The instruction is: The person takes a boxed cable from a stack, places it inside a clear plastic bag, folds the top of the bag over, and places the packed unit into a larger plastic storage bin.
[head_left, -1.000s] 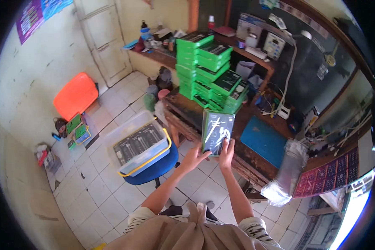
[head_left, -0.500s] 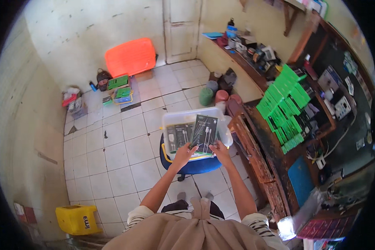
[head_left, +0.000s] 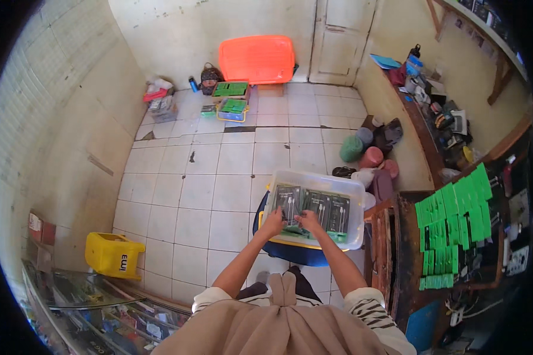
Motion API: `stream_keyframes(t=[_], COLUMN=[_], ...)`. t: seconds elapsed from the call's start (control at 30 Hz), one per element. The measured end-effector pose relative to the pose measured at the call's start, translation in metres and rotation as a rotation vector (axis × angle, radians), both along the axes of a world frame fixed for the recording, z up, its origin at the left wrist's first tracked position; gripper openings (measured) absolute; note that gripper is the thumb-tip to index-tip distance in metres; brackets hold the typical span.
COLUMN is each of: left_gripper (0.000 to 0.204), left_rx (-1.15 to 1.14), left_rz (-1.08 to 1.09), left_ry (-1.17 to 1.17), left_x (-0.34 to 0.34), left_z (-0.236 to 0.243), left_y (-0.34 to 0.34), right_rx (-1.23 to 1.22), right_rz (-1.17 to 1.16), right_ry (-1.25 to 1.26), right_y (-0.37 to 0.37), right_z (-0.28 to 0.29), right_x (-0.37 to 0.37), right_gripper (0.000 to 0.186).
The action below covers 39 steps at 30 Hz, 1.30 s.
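Observation:
My left hand (head_left: 274,222) is closed on the lower left edge of a boxed charging cable (head_left: 288,200), a flat dark package with a white cable pictured on it. At the same package's lower right side, my right hand (head_left: 307,220) has its fingers curled in; the fingertips are partly hidden. The package leans at the left end of a clear plastic tub (head_left: 355,220). Right of my hands, several similar dark cable packages (head_left: 339,213) with green edges lie in the tub. The tub rests on a round blue seat (head_left: 296,253).
On the desk at right, green packages (head_left: 453,207) lie in rows. An orange lid (head_left: 257,59) leans against the far wall behind boxes of green packages (head_left: 231,89). A yellow stool (head_left: 114,255) lies at left. Bundled rolls (head_left: 371,157) stand by the right wall.
My hands have brought the cable package to the tub's left end, uncovering more packages at right. The view has swung left, so the room appears shifted to the right.

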<state>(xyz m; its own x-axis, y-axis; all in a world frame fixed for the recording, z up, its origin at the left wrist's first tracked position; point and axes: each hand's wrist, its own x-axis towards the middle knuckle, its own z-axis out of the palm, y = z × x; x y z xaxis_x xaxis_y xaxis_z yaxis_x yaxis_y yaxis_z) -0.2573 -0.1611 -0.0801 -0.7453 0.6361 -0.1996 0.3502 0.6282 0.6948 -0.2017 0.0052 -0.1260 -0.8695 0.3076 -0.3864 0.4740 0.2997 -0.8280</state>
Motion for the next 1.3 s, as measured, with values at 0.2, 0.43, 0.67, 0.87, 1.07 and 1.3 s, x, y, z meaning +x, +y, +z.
stream_keyframes(t=[0.2, 0.43, 0.67, 0.87, 1.07, 1.3], left_gripper=[0.065, 0.063, 0.061, 0.067, 0.06, 0.036], left_rx=[-0.209, -0.194, -0.306, -0.332, 0.008, 0.61], left_rz=[0.004, -0.015, -0.031, -0.114, -0.168, -0.516], left_ry=[0.196, 0.284, 0.449, 0.385, 0.438, -0.015], left_x=[-0.002, 0.002, 0.005, -0.002, 0.016, 0.119], left_z=[-0.036, -0.055, -0.065, -0.041, 0.0, 0.069], left_y=[0.015, 0.019, 0.023, 0.025, 0.065, 0.158], right_rx=[-0.095, 0.168, 0.154, 0.242, 0.13, 0.184], right_rz=[-0.041, 0.014, -0.025, -0.108, -0.235, -0.876], right_ry=[-0.041, 0.121, 0.238, 0.217, 0.346, 0.499], right_y=[-0.01, -0.009, -0.012, -0.012, 0.033, 0.039], right_z=[-0.02, -0.035, -0.035, -0.037, 0.039, 0.128], right_x=[-0.021, -0.024, -0.031, -0.027, 0.038, 0.194], right_gripper=[0.041, 0.061, 0.063, 0.054, 0.031, 0.02])
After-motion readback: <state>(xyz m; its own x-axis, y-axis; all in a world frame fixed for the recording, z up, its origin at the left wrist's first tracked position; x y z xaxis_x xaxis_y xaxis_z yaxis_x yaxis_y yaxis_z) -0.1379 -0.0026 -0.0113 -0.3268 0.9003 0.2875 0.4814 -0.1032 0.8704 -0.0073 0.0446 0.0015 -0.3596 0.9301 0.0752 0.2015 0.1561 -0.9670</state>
